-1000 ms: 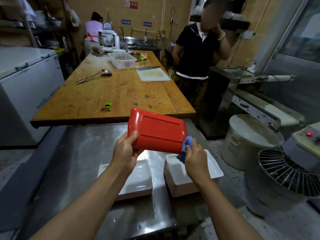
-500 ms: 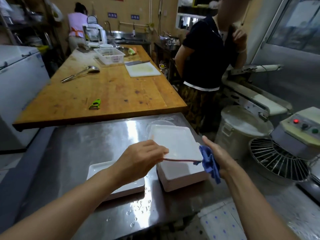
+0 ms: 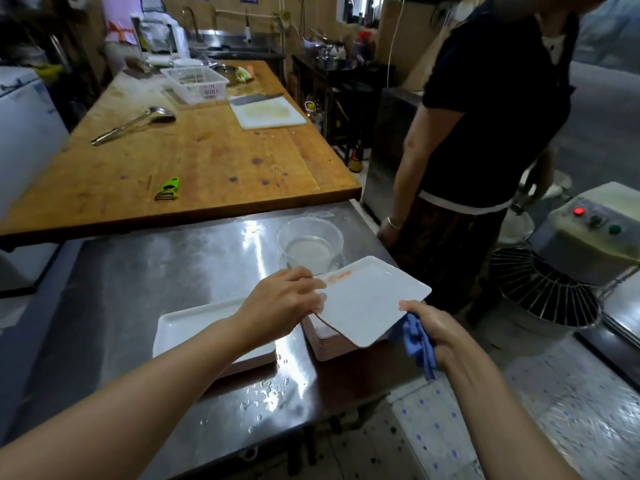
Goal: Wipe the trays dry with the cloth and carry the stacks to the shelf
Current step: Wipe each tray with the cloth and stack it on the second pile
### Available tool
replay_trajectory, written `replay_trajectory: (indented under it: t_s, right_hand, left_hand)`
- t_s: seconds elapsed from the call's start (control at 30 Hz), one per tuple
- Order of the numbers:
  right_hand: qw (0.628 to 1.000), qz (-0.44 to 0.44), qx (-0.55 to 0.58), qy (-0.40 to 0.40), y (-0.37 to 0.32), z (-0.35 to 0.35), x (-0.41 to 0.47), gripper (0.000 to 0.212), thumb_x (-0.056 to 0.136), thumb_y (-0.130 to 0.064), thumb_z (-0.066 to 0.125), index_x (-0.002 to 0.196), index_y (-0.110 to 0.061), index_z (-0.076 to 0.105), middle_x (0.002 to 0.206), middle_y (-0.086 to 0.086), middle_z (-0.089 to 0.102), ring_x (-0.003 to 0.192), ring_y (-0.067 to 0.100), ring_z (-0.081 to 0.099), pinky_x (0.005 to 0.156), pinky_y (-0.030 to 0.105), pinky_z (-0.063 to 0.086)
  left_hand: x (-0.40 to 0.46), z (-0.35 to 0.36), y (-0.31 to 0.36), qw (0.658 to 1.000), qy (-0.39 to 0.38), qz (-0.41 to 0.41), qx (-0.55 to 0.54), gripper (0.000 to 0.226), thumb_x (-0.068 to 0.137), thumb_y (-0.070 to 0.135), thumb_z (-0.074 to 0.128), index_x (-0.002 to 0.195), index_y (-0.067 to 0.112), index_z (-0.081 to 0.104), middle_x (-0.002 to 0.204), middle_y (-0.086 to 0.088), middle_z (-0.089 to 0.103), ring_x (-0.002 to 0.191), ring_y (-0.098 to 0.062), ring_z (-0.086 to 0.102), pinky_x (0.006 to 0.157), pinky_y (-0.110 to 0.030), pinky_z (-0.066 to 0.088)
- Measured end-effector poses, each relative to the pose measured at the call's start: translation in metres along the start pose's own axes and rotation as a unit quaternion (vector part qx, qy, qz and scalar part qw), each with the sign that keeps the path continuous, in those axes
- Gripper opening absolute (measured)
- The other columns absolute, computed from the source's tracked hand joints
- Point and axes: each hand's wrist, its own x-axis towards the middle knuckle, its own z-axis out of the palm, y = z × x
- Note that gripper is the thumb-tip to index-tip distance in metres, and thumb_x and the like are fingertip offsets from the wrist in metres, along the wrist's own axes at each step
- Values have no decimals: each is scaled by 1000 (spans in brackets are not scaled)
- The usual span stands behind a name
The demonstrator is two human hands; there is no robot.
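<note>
The tray (image 3: 372,303) has swung round since half a second ago: it was edge-on to the camera then, a thin red line between the hands, and now its white face is up, tilted, with a small orange mark near the left hand's fingertips. A second ago its red underside was facing the camera. The left hand (image 3: 282,303) grips the tray's near-left edge, fingers curled over the top. The right hand (image 3: 431,329) holds the blue cloth (image 3: 419,344) bunched in its curled fingers, thumb against the tray's right corner, the cloth hanging down below the palm. The tray is held in the air between the two hands, just above the taller stack of white trays (image 3: 332,341) that sits on the steel table (image 3: 138,271) under it. To the left of the left hand, beneath the forearm, lies a lower stack of trays (image 3: 194,323), flat on the same table. Just beyond the left hand stands a clear plastic bowl (image 3: 310,245) with cloudy liquid in it. Water drops (image 3: 266,396) dot the steel on the near side of both stacks. Beyond the right hand a person in a dark top (image 3: 485,133) stands beside the table.
</note>
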Motion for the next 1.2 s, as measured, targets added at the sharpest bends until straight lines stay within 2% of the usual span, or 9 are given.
replay_trajectory:
  t_s: [0.13,0.2,0.37,0.53,0.73,0.87,1.0,1.1,1.2]
  right_hand:
    - [997,-16,-25,67,15,13,9,29,90,-13,58,66,4,54,45,13,59,36,21,53,39,23,45]
    - [996,-20,-23,84,22,17,13,39,91,-12,55,56,2,49,31,10,50,23,15,45,34,22,39]
    - [993,-26,-32,113,37,26,26,44,92,-12,49,51,3,46,48,18,59,22,16,39,29,16,33]
    - [990,-13,-63,122,39,32,34,40,91,-20,55,70,14,59,56,17,64,26,16,44,31,17,37]
    - [978,-25,-149,145,44,35,49,47,84,-35,62,58,5,65,60,16,69,55,32,59,73,47,57]
    - [974,-34,-174,139,44,39,40,52,81,-45,65,73,6,67,65,18,70,73,38,65,81,53,54]
    - [984,-35,-162,61,36,63,12,51,89,-44,57,81,6,61,74,22,70,62,32,60,72,44,53]
    - [974,-80,-210,-12,29,99,-10,41,93,-40,50,77,-4,62,76,11,70,59,22,61,60,29,50]
    - [947,-166,-268,-62,25,140,-26,24,92,-23,44,87,-6,62,74,9,64,69,21,61,62,25,49]
  left_hand:
    - [-5,9,-1,991,-32,-131,-4,29,63,10,83,89,19,74,102,2,72,95,-24,65,64,-32,52]
    - [-10,12,-5,983,-41,-181,1,31,71,12,79,100,18,72,109,3,70,104,-24,61,68,-35,51]
    - [-24,17,-11,963,-69,-260,8,30,87,23,63,117,24,63,122,12,62,118,-15,47,76,-28,42]
    - [-35,19,-13,945,-88,-315,-14,26,89,25,60,115,27,62,120,16,61,118,-10,45,73,-27,40]
    - [-47,19,-13,939,-95,-331,-17,22,88,24,61,110,27,64,116,16,63,116,-10,47,69,-26,38]
    - [-57,17,-16,931,-93,-352,-25,21,87,24,62,108,26,65,115,15,64,115,-11,47,66,-26,36]
    - [-72,13,-24,918,-91,-386,-26,21,88,23,61,108,26,64,114,14,64,115,-11,48,65,-27,36]
    - [-88,10,-30,899,-91,-428,-32,23,88,24,60,110,26,64,115,10,64,118,-13,48,68,-29,36]
    - [-111,6,-38,872,-108,-477,-42,28,88,25,59,116,27,60,121,4,61,121,-17,47,85,-35,43]
